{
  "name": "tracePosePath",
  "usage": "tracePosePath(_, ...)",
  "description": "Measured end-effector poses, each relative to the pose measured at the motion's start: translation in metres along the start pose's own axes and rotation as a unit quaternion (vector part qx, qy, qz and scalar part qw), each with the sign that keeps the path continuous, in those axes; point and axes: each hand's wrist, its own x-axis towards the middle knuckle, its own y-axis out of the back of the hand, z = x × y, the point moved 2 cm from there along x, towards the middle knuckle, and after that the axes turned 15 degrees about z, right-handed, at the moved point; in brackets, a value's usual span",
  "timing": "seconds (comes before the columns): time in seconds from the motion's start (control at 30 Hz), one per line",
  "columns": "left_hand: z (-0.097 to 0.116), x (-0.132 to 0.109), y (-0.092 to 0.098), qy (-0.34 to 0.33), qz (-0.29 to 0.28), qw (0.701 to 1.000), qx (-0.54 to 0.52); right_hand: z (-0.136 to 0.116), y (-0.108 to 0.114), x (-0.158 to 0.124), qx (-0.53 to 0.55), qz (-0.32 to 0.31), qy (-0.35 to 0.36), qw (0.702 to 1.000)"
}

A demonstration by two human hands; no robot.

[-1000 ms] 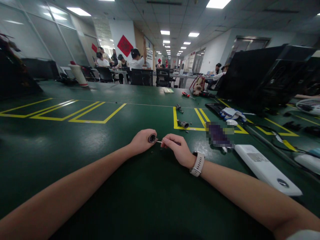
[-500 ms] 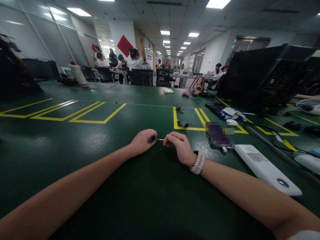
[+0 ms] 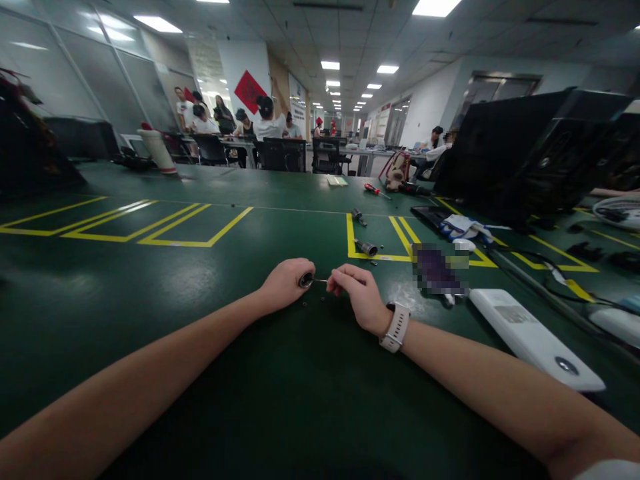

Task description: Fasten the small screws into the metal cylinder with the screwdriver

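My left hand (image 3: 286, 283) is closed around a round, hollow metal part (image 3: 306, 280), its dark open end facing me. In my right hand (image 3: 357, 288), the fingers pinch a thin metal rod (image 3: 321, 281) that reaches leftward to the side of the metal part. Whether its tip sits inside the part is too small to tell. Just below the hands, a tiny dark ring-like piece (image 3: 305, 305) and another small piece (image 3: 323, 299) lie on the green table (image 3: 280, 400).
Beyond my right hand lie a metal cylinder (image 3: 369, 249), a smaller metal part (image 3: 358, 217) and a red screwdriver (image 3: 373, 189). To the right are a white power bank-like device (image 3: 535, 337), gloves (image 3: 465, 227), cables and a black computer case (image 3: 520, 147). People sit farther back.
The metal part in my left hand has turned very slightly, with the rod still at its side. Both hands stay almost in place. In the background, another person has come into view.
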Motion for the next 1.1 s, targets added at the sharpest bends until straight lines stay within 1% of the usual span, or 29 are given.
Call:
tracePosePath(0.2,0.0,0.0,0.0,-0.006,-0.002,1.0,-0.008,0.005,0.003,0.009,0.046,0.009,-0.061,0.997)
tracePosePath(0.27,-0.001,0.0,0.0,-0.008,-0.001,1.0,-0.014,0.006,0.003,0.011,0.056,0.014,-0.072,0.996)
tracePosePath(0.53,0.002,0.001,0.001,-0.018,-0.019,1.0,0.001,0.002,0.0,0.004,0.037,0.021,-0.05,0.998)
tracePosePath(0.77,0.001,0.0,0.0,-0.027,-0.022,0.999,0.011,0.005,0.002,0.01,0.054,0.02,-0.095,0.994)
tracePosePath(1.1,0.003,0.001,0.002,-0.034,-0.025,0.999,0.006,0.008,0.004,0.012,0.072,0.047,-0.104,0.991)
